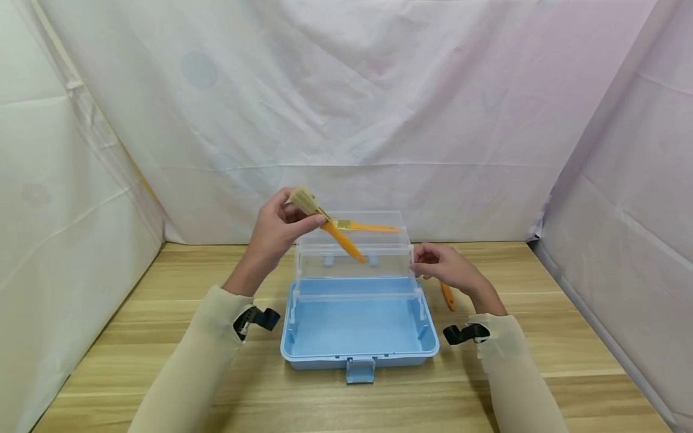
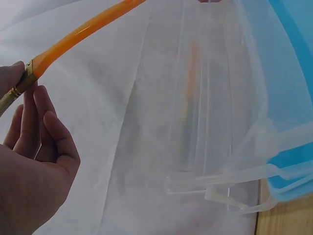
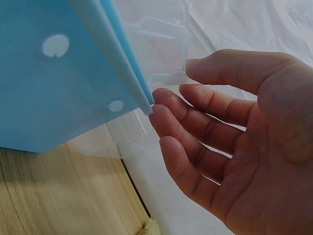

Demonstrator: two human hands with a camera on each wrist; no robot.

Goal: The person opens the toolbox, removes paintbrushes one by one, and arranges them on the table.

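Up in the head view, the left hand (image 1: pixel 273 231) pinches a flat paintbrush with pale bristles, brass ferrule and orange plastic handle (image 1: pixel 327 224) near the ferrule, bristles pointing to about ten o'clock and the handle sloping down toward four o'clock over the clear plastic lift-up tray (image 1: pixel 354 252) of the light blue plastic toolbox (image 1: pixel 358 328). Holding it by the ferrule seems to let the handle end lead down into the tray. A second orange-handled brush (image 1: pixel 368 227) lies across the tray at roughly three o'clock from the first. The right hand (image 1: pixel 441 267) steadies the tray's right end, apparently so it stays raised. A third orange handle (image 1: pixel 447 296) shows on the wooden table (image 1: pixel 162 337) at five o'clock from that hand, mostly hidden by the wrist. The box's blue latch (image 1: pixel 360 368) sits at six o'clock

From the left wrist, the left hand (image 2: pixel 34 166) grips the brush (image 2: pixel 73 36) between thumb and fingers; the bristles are cut off at the left edge, and the tray's clear walls (image 2: pixel 210 122) blur what lies behind, only a faint orange streak

From the right wrist, the right hand (image 3: pixel 244 142) has relaxed, nearly straight fingers, the fingertips touching the tray's clear corner (image 3: pixel 166 78) beside the blue box wall (image 3: pixel 58 88); it curls round nothing. A scrap of bristles (image 3: pixel 149 227) peeks in at six o'clock, the rest cut off
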